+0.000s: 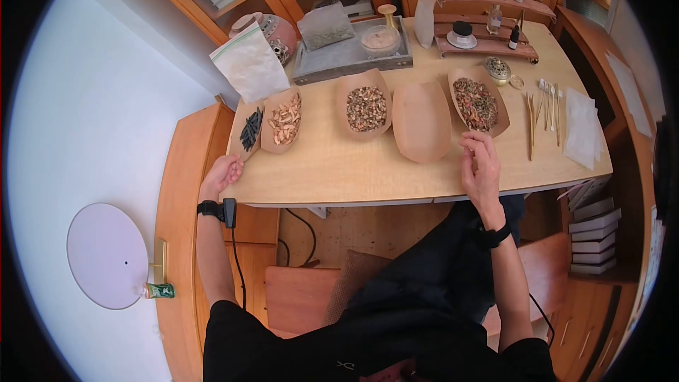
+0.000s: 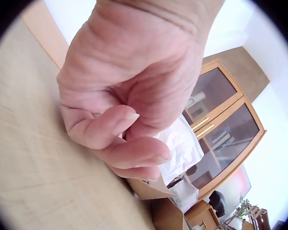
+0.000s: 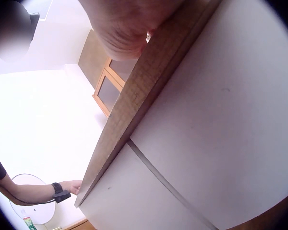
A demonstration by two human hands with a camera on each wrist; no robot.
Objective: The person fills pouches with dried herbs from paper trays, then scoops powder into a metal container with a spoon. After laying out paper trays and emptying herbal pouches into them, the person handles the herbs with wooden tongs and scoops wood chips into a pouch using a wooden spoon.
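The left hand (image 1: 225,172) lies loosely curled, holding nothing, by smooth black sticks (image 1: 251,129); the right hand (image 1: 481,173), fingers loosely bent, is at the paper boat (image 1: 503,126) of crumbly flakes (image 1: 476,104). Between sit pale chips (image 1: 286,119) and knobbly pieces (image 1: 366,108). Behind: a glossy plastic bag (image 1: 251,64).
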